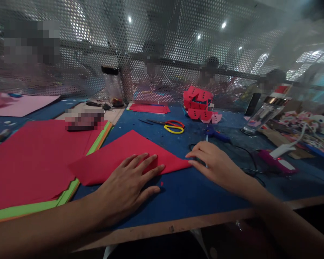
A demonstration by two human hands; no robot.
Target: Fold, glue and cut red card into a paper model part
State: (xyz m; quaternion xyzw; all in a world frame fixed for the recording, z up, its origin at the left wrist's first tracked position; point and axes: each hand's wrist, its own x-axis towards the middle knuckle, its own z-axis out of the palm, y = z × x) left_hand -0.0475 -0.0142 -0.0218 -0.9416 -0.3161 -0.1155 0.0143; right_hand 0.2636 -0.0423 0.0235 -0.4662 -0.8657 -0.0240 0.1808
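A folded sheet of red paper point(118, 154) lies in front of me on the blue table mat. My left hand point(132, 181) rests flat on it with the fingers spread. At the paper's narrow right corner is my right hand point(213, 162), its thumb and fingertips drawn close together on the tip. A small red scrap point(162, 183) sits by my left thumb. Scissors point(174, 126) with red and yellow handles lie beyond the paper, and a blue glue gun point(217, 134) lies behind my right hand.
Stacked red paper point(29, 162), with green and orange sheets under it, fills the left, with a phone point(83, 120) on top. A red paper model point(199, 104), a jar point(113, 86), a clear bottle point(264, 113) and a magenta power strip point(278, 162) stand around. People sit behind the perforated screen point(167, 68).
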